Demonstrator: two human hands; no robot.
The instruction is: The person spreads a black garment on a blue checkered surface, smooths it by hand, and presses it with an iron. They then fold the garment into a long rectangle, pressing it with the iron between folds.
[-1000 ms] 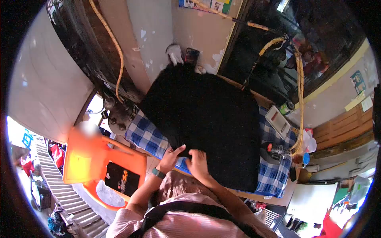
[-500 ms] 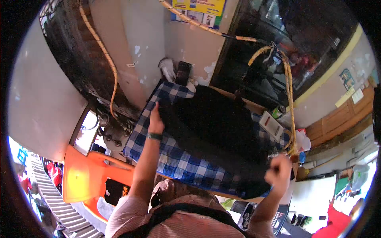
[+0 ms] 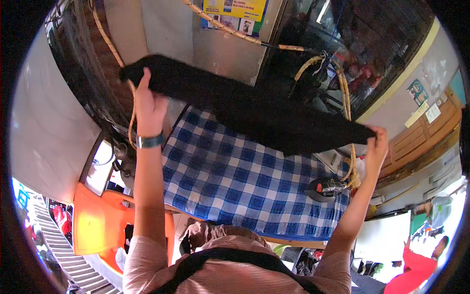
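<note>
A black cloth garment (image 3: 245, 105) is stretched in the air between my two hands, above the far part of the table; its exact kind does not show. Its left end is gripped by my left hand (image 3: 149, 108), thumb on the near side, with a dark band on the wrist. Fingers of my right hand (image 3: 378, 141) pinch the other end. Below lies a blue-and-white checked cloth (image 3: 230, 181) covering the table. An iron (image 3: 320, 190) rests on it at the right, beneath my right forearm.
A white flat object (image 3: 330, 159) lies at the table's right back edge, partly covered. Yellow wrapped cords (image 3: 345, 93) hang near the dark window. An orange chair (image 3: 95, 225) stands at the left. Another person in red (image 3: 416, 264) is at the lower right.
Both hands have risen, lifting the black garment off the table and away from me. More of the checked cloth and the iron now show.
</note>
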